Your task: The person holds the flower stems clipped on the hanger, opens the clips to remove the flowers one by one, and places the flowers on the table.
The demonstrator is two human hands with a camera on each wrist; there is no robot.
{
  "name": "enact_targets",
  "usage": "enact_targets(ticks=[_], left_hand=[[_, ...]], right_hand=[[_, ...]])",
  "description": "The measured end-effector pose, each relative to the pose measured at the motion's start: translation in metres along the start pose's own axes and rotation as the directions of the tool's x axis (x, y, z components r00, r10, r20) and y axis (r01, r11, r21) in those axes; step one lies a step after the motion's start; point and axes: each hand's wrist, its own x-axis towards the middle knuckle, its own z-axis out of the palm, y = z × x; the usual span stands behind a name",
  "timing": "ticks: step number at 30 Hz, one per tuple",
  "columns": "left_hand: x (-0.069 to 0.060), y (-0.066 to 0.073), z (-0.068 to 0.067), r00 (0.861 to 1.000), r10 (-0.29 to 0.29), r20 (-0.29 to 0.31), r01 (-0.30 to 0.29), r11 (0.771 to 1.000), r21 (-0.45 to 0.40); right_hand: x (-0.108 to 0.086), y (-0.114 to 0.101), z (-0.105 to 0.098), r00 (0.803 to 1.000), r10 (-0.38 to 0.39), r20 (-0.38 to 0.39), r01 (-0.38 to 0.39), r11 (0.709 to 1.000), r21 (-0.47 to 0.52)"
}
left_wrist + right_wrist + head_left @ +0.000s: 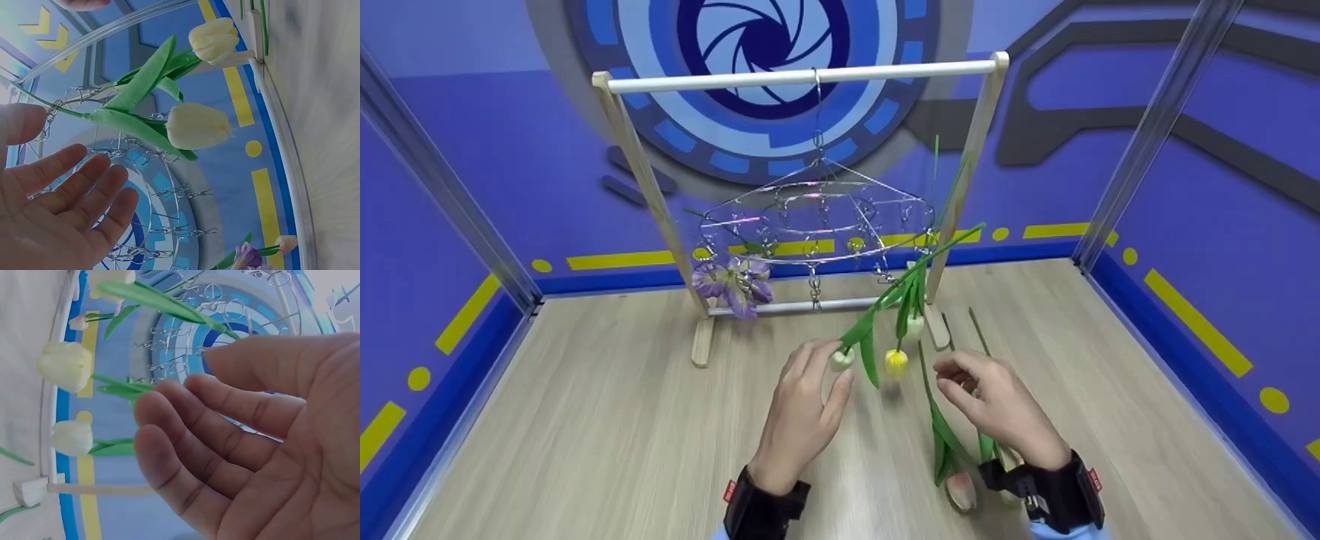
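My left hand (pixel 802 420) is beside a white tulip (pixel 842 361), its fingers and thumb spread apart. In the left wrist view nothing sits between the thumb and fingers. That tulip's stem slants up right past the rim of a round metal clip hanger (pixel 814 260). A yellow tulip (pixel 896 363) and another white tulip (pixel 914 328) hang heads down at the hanger's right side. My right hand (pixel 997 397) hovers right of them, fingers loosely bent; its palm holds nothing in the right wrist view. A purple flower (pixel 741 289) hangs at the hanger's left.
The hanger hooks onto the white top bar (pixel 720 81) of a wooden stand. Under and beside the right hand, a pink-white tulip (pixel 961 491) and other stems lie on the wooden table (pixel 585 420). Blue patterned panels (pixel 1222 247) enclose the back and sides.
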Motion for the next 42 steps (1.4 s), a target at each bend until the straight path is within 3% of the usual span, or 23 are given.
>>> enact_targets(ticks=[11, 21, 32, 42], left_hand=[[0.012, 0.005, 0.015, 0.999, -0.031, -0.008, 0.030, 0.997, -0.075], [0.019, -0.003, 0.029, 0.995, -0.096, 0.025, 0.098, 0.991, -0.087], [0.018, -0.008, 0.033, 0.988, -0.139, 0.059, 0.146, 0.982, -0.119], [0.020, -0.006, 0.033, 0.992, -0.115, 0.055, 0.123, 0.978, -0.167]], right_hand=[[0.008, -0.011, 0.007, 0.998, -0.008, -0.068, 0.009, 1.000, 0.015], [0.015, -0.014, 0.016, 0.979, -0.079, -0.190, 0.093, 0.994, 0.065], [0.026, -0.014, 0.032, 0.939, -0.161, -0.304, 0.207, 0.970, 0.126], [0.031, -0.015, 0.043, 0.935, -0.142, -0.325, 0.204, 0.965, 0.167]])
